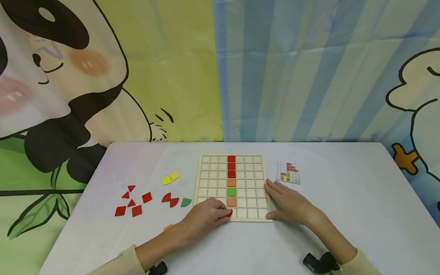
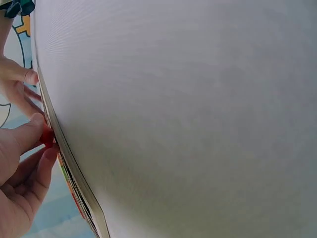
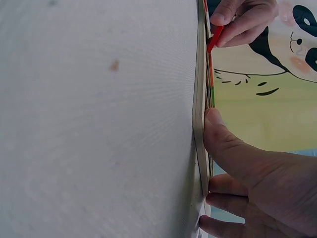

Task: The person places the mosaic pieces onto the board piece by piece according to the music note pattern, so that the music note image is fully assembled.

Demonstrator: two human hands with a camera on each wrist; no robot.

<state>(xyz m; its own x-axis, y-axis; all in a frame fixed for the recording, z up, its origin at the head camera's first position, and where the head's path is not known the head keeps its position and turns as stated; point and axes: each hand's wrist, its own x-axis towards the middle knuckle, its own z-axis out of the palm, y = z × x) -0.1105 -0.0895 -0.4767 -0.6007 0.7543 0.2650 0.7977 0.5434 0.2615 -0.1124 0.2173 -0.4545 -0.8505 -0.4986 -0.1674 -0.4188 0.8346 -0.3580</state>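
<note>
My left hand [image 1: 206, 215] pinches a small red piece with a curved edge [image 1: 230, 213] between thumb and fingers, at the bottom row of a wooden grid board [image 1: 250, 180]. In the left wrist view this red piece [image 2: 47, 137] stands tilted at the board's near edge. One column of the board holds red tiles [image 1: 231, 166] at the top, then an orange tile [image 1: 231, 182], a green tile [image 1: 231, 192] and another orange tile [image 1: 231, 201]. My right hand [image 1: 290, 204] rests against the board's right edge, thumb at the near corner and fingers extended.
Left of the board lie yellow squares [image 1: 166, 180], red squares [image 1: 136, 210], red triangles [image 1: 131, 203], red quarter circles [image 1: 174, 202] and a green quarter circle [image 1: 186, 202]. My left forearm partly hides an orange piece [image 1: 168, 227]. A pattern card [image 1: 288, 172] lies right of the board.
</note>
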